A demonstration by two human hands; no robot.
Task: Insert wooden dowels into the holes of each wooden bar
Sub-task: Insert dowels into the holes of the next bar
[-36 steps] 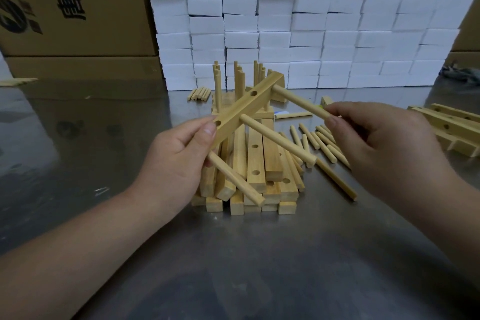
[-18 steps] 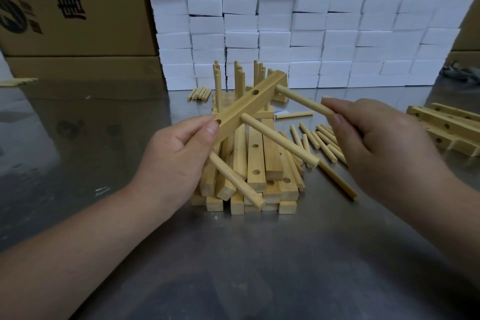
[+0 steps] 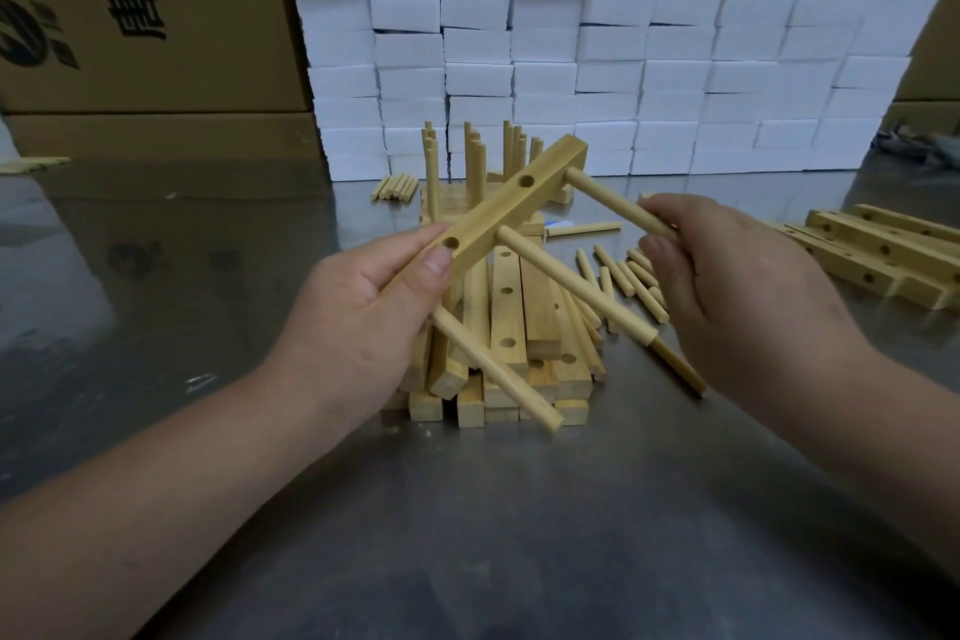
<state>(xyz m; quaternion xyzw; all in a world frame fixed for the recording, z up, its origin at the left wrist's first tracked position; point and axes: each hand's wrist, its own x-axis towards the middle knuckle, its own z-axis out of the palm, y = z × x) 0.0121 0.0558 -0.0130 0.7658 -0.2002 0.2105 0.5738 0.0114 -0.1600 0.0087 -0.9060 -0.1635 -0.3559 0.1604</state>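
Head view. Thumb and curled fingers of the left hand (image 3: 358,322) pinch the near end of a pale square-section wooden bar (image 3: 519,203), held tilted above the table with its far end higher. Thumb and fingertips of the right hand (image 3: 727,286) pinch a round wooden dowel (image 3: 608,203) seated at the bar's far end. Two more seated dowels (image 3: 566,286) project from the bar's side; two holes on its upper face are open. Beneath: stack of drilled wooden bars (image 3: 506,317) on the grey metal table (image 3: 467,535), loose short dowels (image 3: 628,276) just right of the stack. Behind: wall of white rectangular blocks (image 3: 623,42), brown cardboard box (image 3: 145,16).
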